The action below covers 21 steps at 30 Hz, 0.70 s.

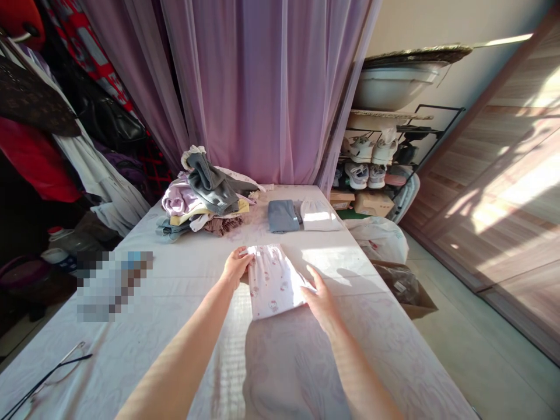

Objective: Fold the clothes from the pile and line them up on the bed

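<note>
A folded white garment with a small pink print (273,283) lies on the pale patterned bedsheet (280,361). My left hand (236,268) grips its upper left edge. My right hand (321,300) holds its right edge near the lower corner, with the thumb raised. Farther back, a loose pile of mixed clothes (201,201) sits to the left. A folded grey garment (283,216) and a folded white garment (319,216) lie side by side beyond my hands.
Wire-framed glasses (48,376) lie at the near left, and a pixelated patch (114,286) hides something farther up. A plastic bag (380,239) and cardboard box (406,291) stand beyond the right edge. Behind are a shoe rack (370,160) and sheer curtain (262,87).
</note>
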Motion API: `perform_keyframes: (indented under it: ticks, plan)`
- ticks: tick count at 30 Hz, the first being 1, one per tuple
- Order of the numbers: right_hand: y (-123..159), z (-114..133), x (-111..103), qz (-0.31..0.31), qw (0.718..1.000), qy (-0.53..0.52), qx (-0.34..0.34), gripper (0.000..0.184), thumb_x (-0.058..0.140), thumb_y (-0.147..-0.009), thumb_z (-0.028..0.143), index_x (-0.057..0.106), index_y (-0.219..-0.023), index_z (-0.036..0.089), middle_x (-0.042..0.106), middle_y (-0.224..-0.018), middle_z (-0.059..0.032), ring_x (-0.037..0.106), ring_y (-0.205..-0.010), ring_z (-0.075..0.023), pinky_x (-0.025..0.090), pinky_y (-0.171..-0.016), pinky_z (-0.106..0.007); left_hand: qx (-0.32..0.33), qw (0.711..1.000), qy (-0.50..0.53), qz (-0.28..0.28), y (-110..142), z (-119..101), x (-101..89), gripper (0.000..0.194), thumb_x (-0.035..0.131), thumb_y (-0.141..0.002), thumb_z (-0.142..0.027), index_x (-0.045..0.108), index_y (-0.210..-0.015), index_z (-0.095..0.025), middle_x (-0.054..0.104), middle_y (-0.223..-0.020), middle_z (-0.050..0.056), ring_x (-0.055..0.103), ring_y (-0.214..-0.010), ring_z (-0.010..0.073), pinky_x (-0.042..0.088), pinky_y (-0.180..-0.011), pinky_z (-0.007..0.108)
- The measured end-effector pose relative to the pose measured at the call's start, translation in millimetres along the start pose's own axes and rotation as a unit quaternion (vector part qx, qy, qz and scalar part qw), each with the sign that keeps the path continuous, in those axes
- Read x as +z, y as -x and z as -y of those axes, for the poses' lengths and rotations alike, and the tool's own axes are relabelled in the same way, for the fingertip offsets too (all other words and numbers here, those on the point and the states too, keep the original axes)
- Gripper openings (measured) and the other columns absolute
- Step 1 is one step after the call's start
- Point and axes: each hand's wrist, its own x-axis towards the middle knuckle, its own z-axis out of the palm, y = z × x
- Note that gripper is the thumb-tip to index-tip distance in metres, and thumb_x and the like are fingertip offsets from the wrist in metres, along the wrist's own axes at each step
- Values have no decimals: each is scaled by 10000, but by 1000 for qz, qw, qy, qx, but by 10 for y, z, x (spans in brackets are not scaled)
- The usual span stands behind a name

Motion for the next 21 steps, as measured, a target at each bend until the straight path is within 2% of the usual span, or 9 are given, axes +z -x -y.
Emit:
perform_keyframes:
  ticks: [3,5,8,12,16,18,21]
  plan:
    - [-16,59,-68,25,998,45,24,739,608,-737,379,470,-1458,284,749,-1026,-40,688,-721,-202,560,-667,-343,-9,999,-6,36,47,-59,-31,564,696,-819,-321,518,-1325,-148,695,-1056,94,683,-830,150,555,-705,223]
    - [0,98,-131,51,994,97,17,729,627,-744,391,485,-1453,302,752,-984,-35,689,-713,-205,545,-666,-334,-17,998,-21,56,113,-81,-87,667,747,-772,-320,493,-1368,-164,705,-990,83,682,-797,172,555,-671,252]
    - [51,113,-208,67,985,158,-17,697,655,-733,399,546,-1414,301,756,-966,-46,702,-766,-233,533,-713,-346,-7,993,-60,102,269,-41,-183,877,746,-767,-306,300,-1516,-214,694,-913,39,666,-783,172,534,-653,259]
    - [123,102,-245,49,982,180,-39,557,624,-741,400,659,-1290,315,765,-920,-35,678,-653,-214,518,-645,-341,9,978,-94,185,551,134,-251,949,689,-812,-333,131,-1574,-240,650,-831,-6,634,-733,143,501,-655,249]
    - [168,190,-261,71,983,166,-40,505,582,-775,402,683,-1257,284,749,-794,-11,643,-551,-181,516,-623,-327,49,980,-126,143,811,290,-234,990,679,-804,-300,75,-1588,-281,583,-751,-57,526,-586,92,449,-604,232]
    - [171,288,-273,93,985,138,-34,503,582,-788,421,684,-1254,260,734,-755,-5,650,-552,-177,523,-619,-315,63,983,-106,133,891,293,-207,967,694,-783,-285,150,-1583,-287,595,-778,-47,507,-577,85,447,-608,234]
    - [138,497,-293,95,991,85,-40,464,610,-786,449,720,-1175,222,722,-740,-14,662,-601,-179,525,-585,-285,37,988,-42,147,927,177,-153,746,710,-764,-310,459,-1462,-226,651,-830,5,558,-631,108,468,-633,248]
